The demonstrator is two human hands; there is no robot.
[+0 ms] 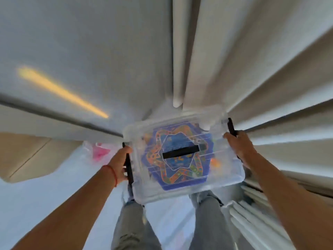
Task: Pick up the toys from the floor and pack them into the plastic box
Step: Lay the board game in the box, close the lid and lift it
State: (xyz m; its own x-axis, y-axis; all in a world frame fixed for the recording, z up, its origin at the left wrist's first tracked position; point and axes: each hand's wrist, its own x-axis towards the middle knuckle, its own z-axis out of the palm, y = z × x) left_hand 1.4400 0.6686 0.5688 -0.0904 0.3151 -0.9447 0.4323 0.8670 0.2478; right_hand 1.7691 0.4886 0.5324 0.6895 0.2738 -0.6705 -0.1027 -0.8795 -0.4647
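Curtain point(252, 69) just beyond box point(228, 170); pink bag point(99, 152) at left. Left hand point(119, 165) and right hand point(239, 147), arms outstretched, each grip a black side latch; lid on.

A: What sort of place is this?
B: A home room. Long cream pleated curtains point(252, 73) hang beyond the gripped clear box, a pale smooth floor point(36, 204) lies below it, and a beige wooden furniture panel point(23, 156) stands left of the grip.

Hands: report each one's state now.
Left hand: grips the plastic box by its left side.
Right hand: grips the box's right side.
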